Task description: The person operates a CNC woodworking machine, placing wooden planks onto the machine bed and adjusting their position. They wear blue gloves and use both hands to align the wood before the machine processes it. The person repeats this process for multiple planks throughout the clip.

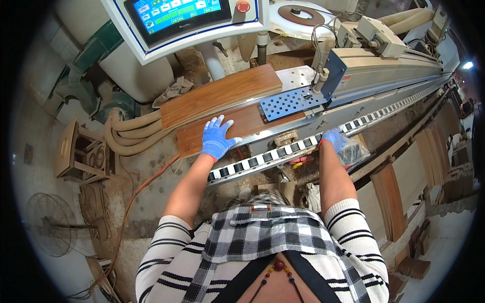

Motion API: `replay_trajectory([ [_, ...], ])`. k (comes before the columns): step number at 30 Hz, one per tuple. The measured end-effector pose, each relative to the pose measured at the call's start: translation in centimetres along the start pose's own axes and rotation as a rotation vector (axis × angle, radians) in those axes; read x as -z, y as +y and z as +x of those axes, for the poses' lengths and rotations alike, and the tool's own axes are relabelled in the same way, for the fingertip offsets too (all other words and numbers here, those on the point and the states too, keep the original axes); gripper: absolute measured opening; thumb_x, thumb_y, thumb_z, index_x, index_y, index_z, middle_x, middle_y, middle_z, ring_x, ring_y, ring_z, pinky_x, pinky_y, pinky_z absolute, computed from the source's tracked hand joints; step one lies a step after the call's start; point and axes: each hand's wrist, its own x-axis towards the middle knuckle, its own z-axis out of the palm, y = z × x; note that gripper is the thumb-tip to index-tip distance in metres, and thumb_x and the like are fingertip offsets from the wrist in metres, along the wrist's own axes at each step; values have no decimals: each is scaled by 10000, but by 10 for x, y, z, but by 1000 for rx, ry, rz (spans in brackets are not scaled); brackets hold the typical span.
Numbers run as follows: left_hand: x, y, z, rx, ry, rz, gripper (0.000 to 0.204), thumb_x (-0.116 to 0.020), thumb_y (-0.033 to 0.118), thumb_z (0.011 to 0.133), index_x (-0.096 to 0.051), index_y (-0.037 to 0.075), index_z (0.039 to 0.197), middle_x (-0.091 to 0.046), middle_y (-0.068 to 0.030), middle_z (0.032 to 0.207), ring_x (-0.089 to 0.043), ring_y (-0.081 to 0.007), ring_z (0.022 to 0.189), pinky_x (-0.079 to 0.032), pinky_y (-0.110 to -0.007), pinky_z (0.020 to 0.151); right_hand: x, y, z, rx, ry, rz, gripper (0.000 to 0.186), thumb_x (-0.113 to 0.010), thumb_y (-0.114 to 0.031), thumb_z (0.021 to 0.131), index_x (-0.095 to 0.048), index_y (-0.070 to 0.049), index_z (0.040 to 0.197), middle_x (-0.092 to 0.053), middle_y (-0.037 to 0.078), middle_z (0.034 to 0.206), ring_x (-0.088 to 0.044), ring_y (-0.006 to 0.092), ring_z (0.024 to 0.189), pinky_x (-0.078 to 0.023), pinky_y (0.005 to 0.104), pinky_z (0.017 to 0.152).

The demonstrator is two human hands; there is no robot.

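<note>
I see the left hand [216,140] in a blue glove, lying palm down on a long brown board [194,140]. Its fingers are spread out and straight, with the thumb poking off to the side, and they are not wrapped around anything. The board lies on the machine, in front of the body and a bit to the left. Its right part goes in by a blue plate [290,104] full of round holes, which covers some of it from my view. A second brown board [222,97] lies just behind the first one. The right hand [334,139], in a blue glove too, is at the long strip of black and white blocks [268,157] that runs along the front of the machine. I can't tell if its fingers are shut around the strip or only resting there, because I can't see them well. A clear plastic bag [353,152] is just beside that hand. Past the boards I see a lit screen [178,14] in a white frame, with a red button [243,6] near it. On the left are fat tan hoses [135,134], a wooden stool [83,151] and a round fan [49,222]. More flat boards [389,202] are over on the right.
</note>
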Motion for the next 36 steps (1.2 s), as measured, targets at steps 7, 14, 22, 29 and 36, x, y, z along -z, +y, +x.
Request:
replay_trajectory([
  [7, 8, -20, -48, 215, 230, 94, 809, -682, 630, 726, -498, 182, 1373, -358, -193, 1477, -290, -380, 1379, -199, -493, 1128, -13, 5, 13, -10, 85, 12, 643, -503, -532, 875, -436, 15, 1207, -592, 220, 1147, -620, 379, 1015, -491, 479, 860],
  [14, -9, -79, -101, 453, 243, -27, 782, -676, 551, 779, -434, 183, 1424, -330, -242, 1480, -305, -400, 1366, -180, -504, 1135, -30, 12, 26, 7, 130, -18, 654, -506, -542, 870, -446, 7, 1220, -592, 223, 1150, -624, 391, 1013, -495, 475, 863],
  [22, -15, -73, -100, 538, 329, -165, 712, -702, 494, 779, -500, 172, 1381, -421, -214, 1435, -394, -314, 1333, -214, -475, 1133, -8, 2, 8, -19, -33, -29, 767, -429, -530, 926, -256, 16, 1436, -512, 212, 1286, -562, 356, 1130, -478, 449, 914],
  [29, -20, -74, -98, 535, 355, -148, 714, -718, 479, 770, -506, 164, 1375, -445, -215, 1416, -419, -310, 1317, -220, -473, 1131, -19, 6, 14, -3, 117, 5, 660, -470, -526, 902, -420, 20, 1270, -588, 236, 1187, -618, 395, 1032, -489, 478, 875],
  [36, -16, -75, -98, 528, 340, -151, 720, -726, 486, 761, -513, 165, 1369, -443, -204, 1423, -415, -318, 1319, -222, -466, 1132, -6, 2, 8, 2, -1, -47, 722, -449, -514, 923, -304, 13, 1395, -512, 216, 1280, -562, 361, 1132, -476, 454, 919],
])
